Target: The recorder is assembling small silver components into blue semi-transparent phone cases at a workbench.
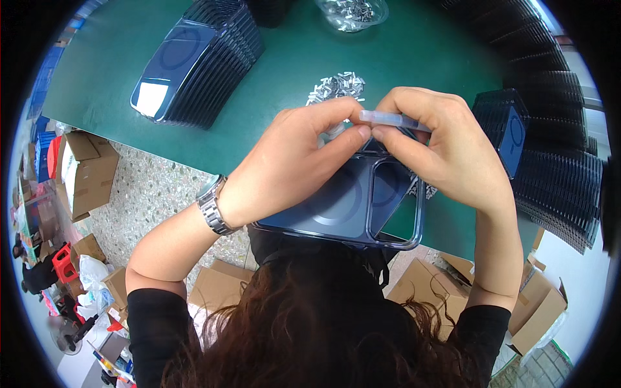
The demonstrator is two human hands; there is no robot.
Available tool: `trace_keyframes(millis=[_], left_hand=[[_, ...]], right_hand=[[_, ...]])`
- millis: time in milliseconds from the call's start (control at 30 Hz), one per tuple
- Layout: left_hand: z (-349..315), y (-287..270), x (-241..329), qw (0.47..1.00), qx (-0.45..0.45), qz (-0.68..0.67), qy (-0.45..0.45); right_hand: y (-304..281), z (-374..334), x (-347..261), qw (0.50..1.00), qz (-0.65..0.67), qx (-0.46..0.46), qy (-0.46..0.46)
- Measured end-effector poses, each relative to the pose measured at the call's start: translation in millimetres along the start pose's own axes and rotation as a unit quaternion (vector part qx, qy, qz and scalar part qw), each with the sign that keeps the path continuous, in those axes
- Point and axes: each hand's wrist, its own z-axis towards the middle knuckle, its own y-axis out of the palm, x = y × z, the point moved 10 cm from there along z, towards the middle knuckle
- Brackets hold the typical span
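Both my hands meet above a dark blue translucent phone case [323,200] at the table's near edge; its camera cutout frame is at the right. My right hand [446,136] is closed around a slim translucent pen-like tube [391,119], whose blunt end points left. Close to that end, my left hand [291,152] has thumb and forefinger pinched together. Whatever sits between those fingertips is too small or hidden to name. Just beyond my hands lies a pile of small silver metal pieces [339,85]. Another case, partly hidden, shows beneath my right hand.
A stack of phone cases [194,71] stands at the far left of the green table [278,77]. A clear bowl [352,14] of metal pieces is at the back. Tall rows of cases [550,174] line the right side. Cardboard boxes [90,174] stand on the floor.
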Motion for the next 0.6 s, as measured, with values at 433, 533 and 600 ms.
trace_keyframes(millis=[433, 533, 600], left_hand=[[-7.5, 2.0, 2.2, 0.992, -0.074, 0.048, -0.085], [-4.1, 1.3, 7.3, 0.992, -0.076, 0.065, -0.079], [-3.1, 3.1, 10.3, 0.992, -0.077, 0.066, -0.071]], right_hand=[[7.5, -14.5, -39.5, 0.970, -0.154, 0.009, -0.188], [6.6, -14.6, -31.8, 0.972, -0.174, 0.009, -0.157], [5.7, -12.0, -19.6, 0.984, -0.136, 0.003, -0.113]])
